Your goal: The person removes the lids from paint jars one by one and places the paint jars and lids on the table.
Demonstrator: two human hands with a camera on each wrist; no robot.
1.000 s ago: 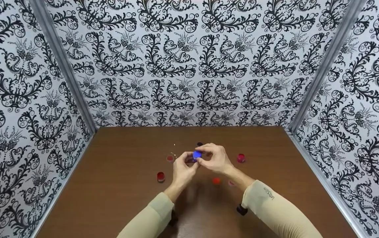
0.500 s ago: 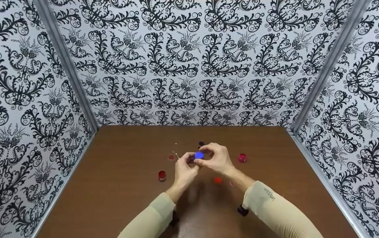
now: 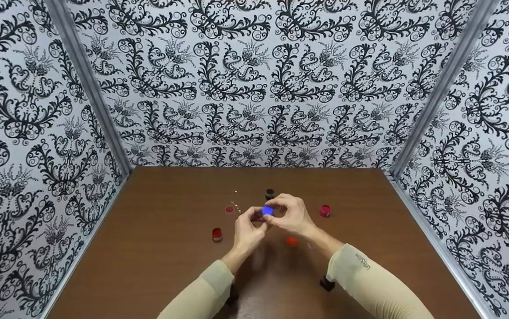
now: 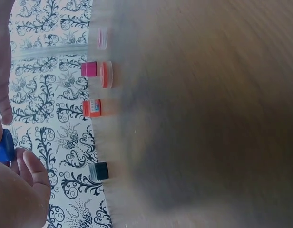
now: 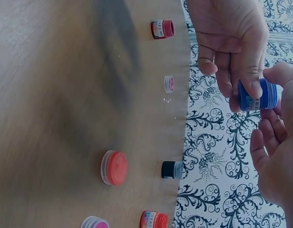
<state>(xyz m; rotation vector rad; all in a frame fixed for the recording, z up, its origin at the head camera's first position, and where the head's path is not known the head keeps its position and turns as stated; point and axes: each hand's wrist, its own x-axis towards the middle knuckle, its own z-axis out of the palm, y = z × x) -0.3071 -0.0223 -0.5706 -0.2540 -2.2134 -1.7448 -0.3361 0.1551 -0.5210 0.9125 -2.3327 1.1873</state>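
Note:
A small blue paint jar is held above the middle of the table by both hands. My left hand grips its labelled body, thumb on one side and fingers on the other. My right hand pinches the blue lid end between thumb and fingers. In the left wrist view only a bit of the blue jar shows between the hands. Beyond the hands stands a black paint jar. Below them lies an orange lid.
An open red jar stands at left, with a red-stained lid and white specks behind it. A pinkish-red jar stands at right. An orange jar and a pink-stained lid are also on the table. Patterned walls enclose it.
Both hands stay almost in place on the blue jar, which has tilted slightly. The right fingers have shifted a little, and more of the black jar shows.

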